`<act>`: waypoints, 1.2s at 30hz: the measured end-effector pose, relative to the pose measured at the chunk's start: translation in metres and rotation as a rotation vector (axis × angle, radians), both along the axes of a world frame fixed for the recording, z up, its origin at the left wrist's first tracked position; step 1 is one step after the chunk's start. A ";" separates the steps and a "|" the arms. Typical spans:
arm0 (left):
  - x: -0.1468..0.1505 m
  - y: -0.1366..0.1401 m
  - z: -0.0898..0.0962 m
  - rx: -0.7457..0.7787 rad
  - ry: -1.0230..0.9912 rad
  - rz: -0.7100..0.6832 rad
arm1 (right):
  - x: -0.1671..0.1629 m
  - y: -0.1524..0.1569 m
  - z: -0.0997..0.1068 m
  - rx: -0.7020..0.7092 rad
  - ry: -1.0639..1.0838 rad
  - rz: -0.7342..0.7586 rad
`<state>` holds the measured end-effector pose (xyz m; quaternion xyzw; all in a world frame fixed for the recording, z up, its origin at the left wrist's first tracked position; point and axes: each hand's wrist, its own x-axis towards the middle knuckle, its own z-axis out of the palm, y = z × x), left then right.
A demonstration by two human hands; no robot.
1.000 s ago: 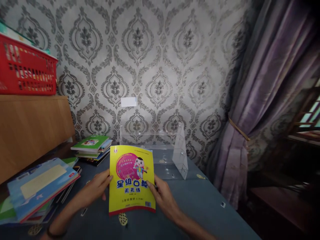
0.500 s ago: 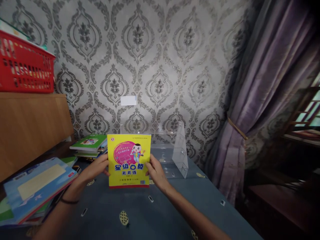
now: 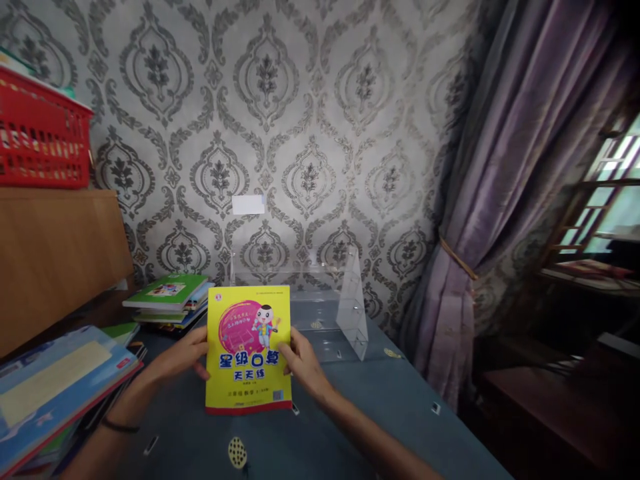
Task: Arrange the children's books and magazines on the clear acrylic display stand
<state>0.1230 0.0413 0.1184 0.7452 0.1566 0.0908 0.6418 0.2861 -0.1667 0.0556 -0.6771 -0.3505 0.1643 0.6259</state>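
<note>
A yellow workbook [image 3: 249, 393] stands upright in front of me, its cover facing me, with a pink circle, a cartoon child and a red bottom strip. My right hand [image 3: 303, 363] is closed on its right edge, thumb on the cover and fingers behind. At the left edge, my left hand [image 3: 187, 353] holds the book, some fingertips hidden behind it. A dark band circles the left wrist. Just behind the workbook stands a clear acrylic tiered rack [image 3: 353, 310], partly covered by it.
A stack of books with a green one [image 3: 170, 291] on top lies at the back left. Nearer lies a pile topped by a blue book [image 3: 55, 380]. A wooden cabinet [image 3: 60, 253] carries a red basket [image 3: 45, 133]. The dark blue tablecloth [image 3: 390, 413] ends beside a purple curtain [image 3: 480, 200].
The workbook and both hands sit lower and slightly further left in view. My view has shifted a little to the right. The book remains between both hands.
</note>
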 end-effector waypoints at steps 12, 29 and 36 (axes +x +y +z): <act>0.003 -0.021 -0.003 -0.062 -0.035 -0.031 | -0.019 -0.001 0.014 0.050 0.115 0.229; 0.058 -0.004 0.168 0.179 -0.258 0.023 | 0.046 -0.003 0.210 0.069 -0.235 0.143; 0.110 0.001 0.253 0.397 -0.383 0.149 | 0.096 0.024 0.300 0.238 -0.494 0.002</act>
